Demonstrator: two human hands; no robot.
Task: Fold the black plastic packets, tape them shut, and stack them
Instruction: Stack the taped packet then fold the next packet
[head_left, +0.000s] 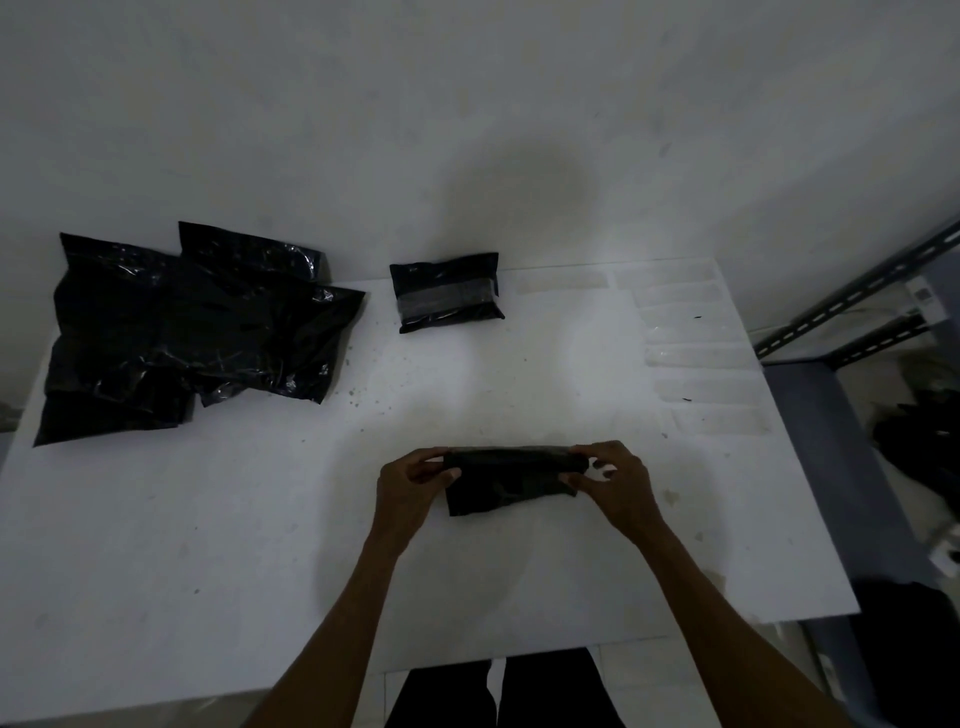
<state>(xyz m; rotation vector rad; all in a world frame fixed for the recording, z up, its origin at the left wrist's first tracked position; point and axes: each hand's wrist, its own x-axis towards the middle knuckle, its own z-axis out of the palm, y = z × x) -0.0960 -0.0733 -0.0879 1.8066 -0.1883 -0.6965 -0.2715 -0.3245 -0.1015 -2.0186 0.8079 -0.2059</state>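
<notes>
- Counter (208, 519): one, white, flat and matte, speckled with small dark spots. Its near edge is cut off by the frame at lower left.
- Loose black packets (182, 332): one overlapping heap at the counter's far left, of glossy, crinkled plastic. At least three can be made out, but the exact count is hidden by the overlap.
- Metal shelf frame (852, 306): one, grey slotted angle bars, to the right of the counter and partly out of frame. The dark things beneath it are too dim to identify.
- Hands: two. The left hand (405, 488) and right hand (618, 483) each grip one end of the same packet, fingers curled over its top fold.
- Held packet (511, 480): one, black, folded into a short band, at the near middle of the counter. Whether it touches the surface cannot be told.
- Taped packet (447, 292): one, rectangular, at the far middle, with a clear band across it.
- Tape strips (701, 358): about seven, clear, along the right side, faint and hard to count.
</notes>
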